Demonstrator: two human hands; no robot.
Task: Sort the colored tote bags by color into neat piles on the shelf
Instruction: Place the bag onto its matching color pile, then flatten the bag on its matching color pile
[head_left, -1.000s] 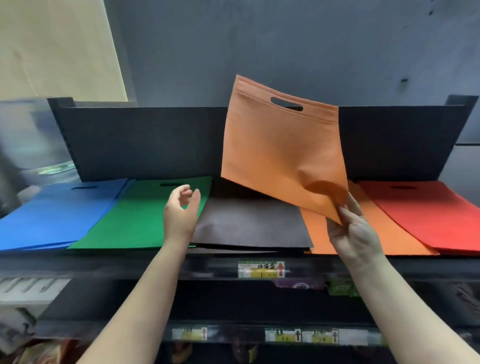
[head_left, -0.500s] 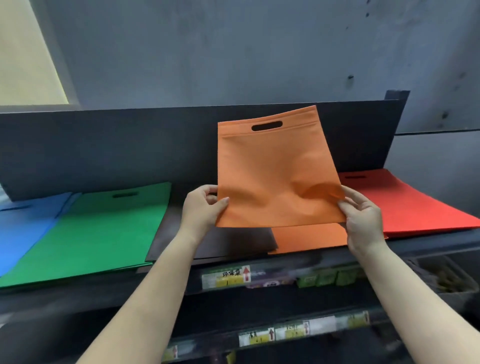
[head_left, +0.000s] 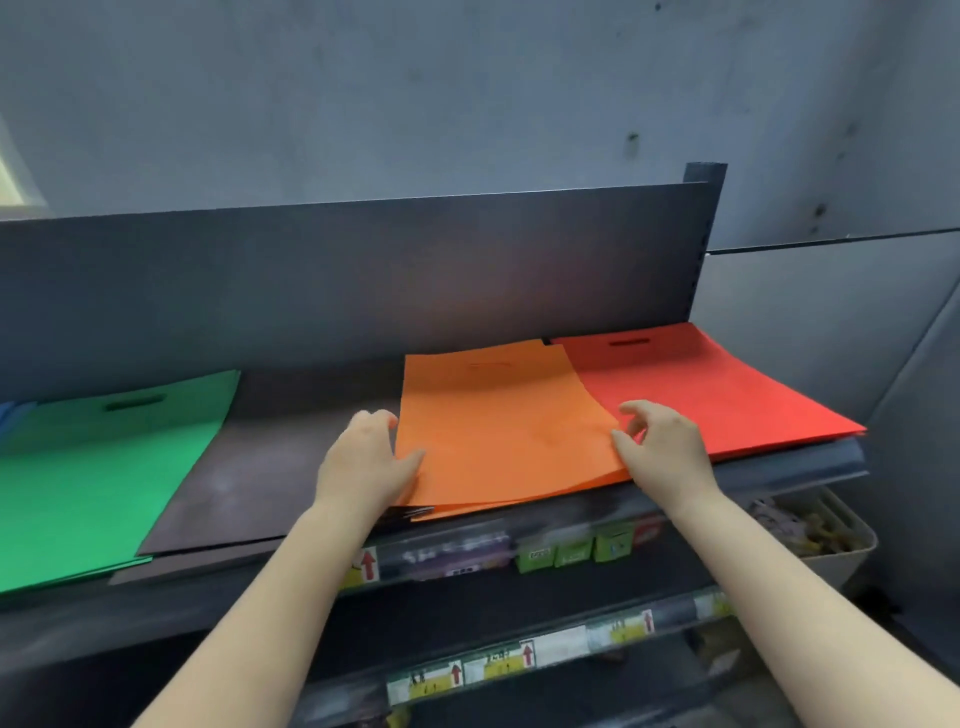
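Note:
The orange tote bag (head_left: 498, 431) lies flat on top of the orange pile on the shelf (head_left: 795, 470), handle slot toward the back. My left hand (head_left: 366, 460) rests at its left edge, thumb on the orange fabric, fingers bent over the black pile (head_left: 270, 467). My right hand (head_left: 662, 447) touches the bag's right edge with the thumb, its other fingers lifted and loosely curled. A red pile (head_left: 727, 395) lies to the right, partly under the orange one. The green pile (head_left: 104, 467) sits left of the black one, and a sliver of blue (head_left: 6, 413) shows at the far left.
A dark back panel (head_left: 363, 280) rises behind the piles, with a grey wall above. Lower shelves carry price labels (head_left: 457, 675) and small green packets (head_left: 571, 553). A white bin (head_left: 836, 556) holding small items stands at the lower right.
The orange bag, held upright by both hands half a second ago, now lies flat on the orange pile. Both hands have let go of its lower corners and sit at its side edges.

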